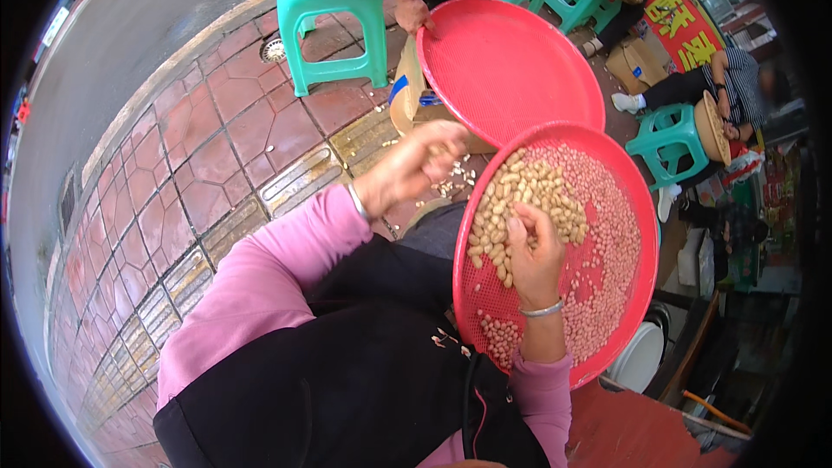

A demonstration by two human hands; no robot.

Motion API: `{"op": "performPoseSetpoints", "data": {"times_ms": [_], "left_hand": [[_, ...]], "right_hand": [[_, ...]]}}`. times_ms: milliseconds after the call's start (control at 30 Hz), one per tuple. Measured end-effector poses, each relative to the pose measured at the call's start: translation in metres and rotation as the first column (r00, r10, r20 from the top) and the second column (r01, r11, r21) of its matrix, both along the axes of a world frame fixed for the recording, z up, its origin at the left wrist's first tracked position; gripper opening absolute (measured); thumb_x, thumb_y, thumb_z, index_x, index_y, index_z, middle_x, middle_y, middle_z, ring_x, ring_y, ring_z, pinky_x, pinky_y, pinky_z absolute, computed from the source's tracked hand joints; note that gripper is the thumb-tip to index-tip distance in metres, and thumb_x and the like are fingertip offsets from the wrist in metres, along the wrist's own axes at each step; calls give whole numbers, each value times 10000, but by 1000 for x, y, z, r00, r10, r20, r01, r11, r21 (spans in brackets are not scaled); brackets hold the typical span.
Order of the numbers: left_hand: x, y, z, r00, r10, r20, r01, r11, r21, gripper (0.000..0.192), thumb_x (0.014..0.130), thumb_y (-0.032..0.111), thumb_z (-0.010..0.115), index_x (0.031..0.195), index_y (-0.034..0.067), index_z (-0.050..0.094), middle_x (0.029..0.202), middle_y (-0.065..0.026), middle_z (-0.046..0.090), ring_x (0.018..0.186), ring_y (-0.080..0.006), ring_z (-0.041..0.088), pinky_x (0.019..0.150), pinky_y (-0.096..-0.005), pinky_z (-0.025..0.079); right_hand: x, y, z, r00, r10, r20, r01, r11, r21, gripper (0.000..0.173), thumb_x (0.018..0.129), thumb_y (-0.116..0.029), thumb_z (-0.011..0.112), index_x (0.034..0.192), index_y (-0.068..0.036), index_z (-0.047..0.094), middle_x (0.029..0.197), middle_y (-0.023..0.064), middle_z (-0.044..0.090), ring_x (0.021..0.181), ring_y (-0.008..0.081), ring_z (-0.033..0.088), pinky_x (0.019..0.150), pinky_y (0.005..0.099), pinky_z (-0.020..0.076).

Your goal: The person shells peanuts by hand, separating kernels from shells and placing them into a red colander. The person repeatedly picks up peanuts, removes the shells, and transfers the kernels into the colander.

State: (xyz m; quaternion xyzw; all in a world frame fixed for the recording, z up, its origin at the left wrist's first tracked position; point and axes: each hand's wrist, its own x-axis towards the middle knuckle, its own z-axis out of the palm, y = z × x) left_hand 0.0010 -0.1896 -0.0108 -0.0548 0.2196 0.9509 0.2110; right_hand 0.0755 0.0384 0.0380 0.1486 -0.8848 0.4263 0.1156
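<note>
My left hand (pixel 422 162) is blurred, off the left rim of the near red tray (pixel 652 253), with fingers curled around something tan that looks like peanut shell. Over the tray, my right hand (pixel 539 250) is at the edge of a heap of unshelled peanuts (pixel 520 185). Its thumb and forefinger are close together; whether a peanut is between them is hidden. Pink shelled kernels (pixel 614 260) spread along the tray's right side, and a smaller pile of kernels (pixel 499 338) lies at the lower left. Under the tray's left side is my leg (pixel 432 231).
Another person's hand (pixel 413 10) grips a second red tray (pixel 510 71) overlapping mine. Below it is a cardboard box (pixel 408 101), with shell bits (pixel 463 175) nearby. Green plastic stools (pixel 331 32) stand on the paving. At right, a seated person (pixel 741 88) handles a round tray (pixel 712 127).
</note>
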Motion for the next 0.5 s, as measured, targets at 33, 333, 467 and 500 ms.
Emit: {"op": "performPoseSetpoints", "data": {"times_ms": [33,333,467,500], "left_hand": [[-18,-19,-4,992,46,119,-50,998,28,131,941,172,559,1002,57,570,785,-22,578,548,-39,469,392,-155,317],[-145,-83,-144,914,318,250,-296,947,-122,229,982,151,455,1010,-43,572,957,-172,655,864,-290,665,792,-376,594],[-172,-66,-146,888,360,285,-341,933,-116,236,993,167,414,985,-28,548,947,-183,639,853,-318,652,813,-446,586],[-179,-66,-144,872,393,293,-370,920,-132,238,996,172,405,978,-21,544,942,-184,635,848,-320,648,815,-460,584]], "right_hand": [[-1,3,-1,999,4,36,-3,1000,-10,162,923,-86,610,1052,11,613,845,36,641,757,91,577,667,238,476],[15,36,-29,948,-80,308,119,987,-111,148,963,-115,561,1033,4,616,828,13,615,734,71,557,669,213,466],[29,57,-37,908,-161,388,224,967,-125,156,971,-130,552,1018,6,612,829,14,614,719,70,557,662,207,467],[32,60,-37,901,-170,400,246,958,-147,157,972,-131,550,1015,7,612,827,14,616,718,71,559,661,207,468]]}}
